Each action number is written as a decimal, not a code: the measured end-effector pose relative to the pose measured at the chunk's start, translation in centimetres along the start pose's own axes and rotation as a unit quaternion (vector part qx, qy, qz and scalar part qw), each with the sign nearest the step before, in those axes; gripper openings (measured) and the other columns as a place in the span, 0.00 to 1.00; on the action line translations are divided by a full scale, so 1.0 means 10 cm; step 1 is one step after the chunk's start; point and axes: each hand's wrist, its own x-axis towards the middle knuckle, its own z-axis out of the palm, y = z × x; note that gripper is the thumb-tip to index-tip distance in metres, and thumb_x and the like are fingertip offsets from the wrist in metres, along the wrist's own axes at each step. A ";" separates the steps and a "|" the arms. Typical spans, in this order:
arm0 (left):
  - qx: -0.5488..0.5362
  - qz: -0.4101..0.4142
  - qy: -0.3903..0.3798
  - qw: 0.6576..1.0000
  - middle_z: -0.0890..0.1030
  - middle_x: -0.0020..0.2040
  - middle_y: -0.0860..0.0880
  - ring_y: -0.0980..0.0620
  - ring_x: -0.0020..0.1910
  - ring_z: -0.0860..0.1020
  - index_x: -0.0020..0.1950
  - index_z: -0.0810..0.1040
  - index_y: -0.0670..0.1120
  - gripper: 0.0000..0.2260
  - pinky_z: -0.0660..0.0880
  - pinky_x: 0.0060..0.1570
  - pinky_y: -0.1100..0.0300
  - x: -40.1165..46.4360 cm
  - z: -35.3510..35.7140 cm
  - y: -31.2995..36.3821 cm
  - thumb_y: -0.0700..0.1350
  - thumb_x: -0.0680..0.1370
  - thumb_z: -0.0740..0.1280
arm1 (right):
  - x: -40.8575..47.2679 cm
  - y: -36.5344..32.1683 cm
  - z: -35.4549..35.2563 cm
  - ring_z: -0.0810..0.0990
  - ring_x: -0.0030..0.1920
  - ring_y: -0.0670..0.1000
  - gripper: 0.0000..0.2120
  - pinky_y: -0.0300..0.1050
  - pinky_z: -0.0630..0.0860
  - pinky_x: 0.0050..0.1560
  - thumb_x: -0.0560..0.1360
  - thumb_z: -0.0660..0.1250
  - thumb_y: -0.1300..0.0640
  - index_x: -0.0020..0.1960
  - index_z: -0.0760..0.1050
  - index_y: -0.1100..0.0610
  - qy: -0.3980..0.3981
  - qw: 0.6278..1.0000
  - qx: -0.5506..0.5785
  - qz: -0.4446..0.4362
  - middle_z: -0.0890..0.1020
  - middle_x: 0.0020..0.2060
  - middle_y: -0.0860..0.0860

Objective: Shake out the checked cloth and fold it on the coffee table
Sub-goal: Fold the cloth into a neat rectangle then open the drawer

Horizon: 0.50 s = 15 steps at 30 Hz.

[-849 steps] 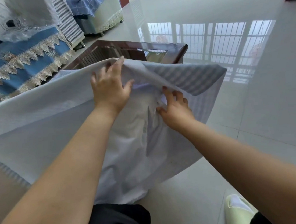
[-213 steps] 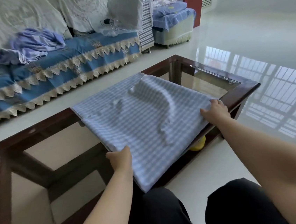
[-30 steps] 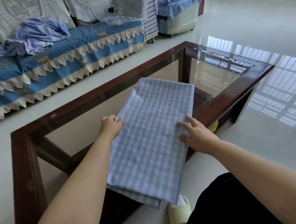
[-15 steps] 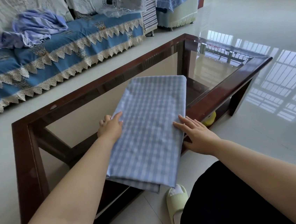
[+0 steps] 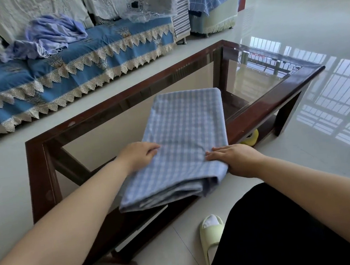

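Note:
The blue-and-white checked cloth (image 5: 185, 135) lies folded into a long rectangle on the glass-topped coffee table (image 5: 274, 100). Its near end, showing several stacked layers, hangs over the table's near wooden rail. My left hand (image 5: 138, 154) rests on the cloth's left edge with its fingers stretched onto the fabric. My right hand (image 5: 235, 158) lies at the cloth's right edge near the front corner, fingers flat on top and pointing left. Its thumb is hidden.
A sofa with a blue lace-trimmed cover (image 5: 80, 60) runs behind the table, with a crumpled purple cloth (image 5: 51, 37) on it. A footstool (image 5: 215, 7) stands at the back. A pale green slipper (image 5: 211, 234) and my dark-clad leg are near me. A yellow object (image 5: 252, 138) sits under the table.
Both hands have slid toward me along the cloth's sides. My left hand's fingers have uncurled onto the fabric. The cloth stays folded in the same place.

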 end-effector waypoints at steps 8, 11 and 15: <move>-0.008 0.101 0.042 0.994 0.66 0.73 0.58 0.56 0.71 0.66 0.72 0.68 0.53 0.19 0.60 0.68 0.63 -0.27 0.25 -0.26 0.49 0.81 0.60 | -0.08 0.18 0.09 0.68 0.70 0.58 0.44 0.53 0.63 0.69 0.66 0.71 0.48 0.76 0.52 0.45 -0.062 0.985 -0.157 -0.027 0.63 0.74 0.53; -0.020 0.094 0.022 0.995 0.64 0.74 0.58 0.57 0.73 0.64 0.74 0.66 0.54 0.19 0.61 0.70 0.61 -0.27 0.25 -0.31 0.50 0.82 0.59 | -0.14 0.16 0.05 0.73 0.66 0.62 0.35 0.57 0.71 0.64 0.69 0.65 0.47 0.74 0.60 0.46 -0.030 0.980 -0.175 -0.086 0.67 0.72 0.55; -0.037 0.084 0.002 0.996 0.61 0.75 0.58 0.57 0.74 0.61 0.74 0.64 0.55 0.20 0.59 0.73 0.58 -0.28 0.28 -0.30 0.49 0.82 0.58 | -0.14 0.07 0.14 0.70 0.69 0.60 0.30 0.61 0.72 0.64 0.73 0.64 0.46 0.73 0.63 0.46 -0.007 0.965 -0.200 -0.172 0.66 0.73 0.53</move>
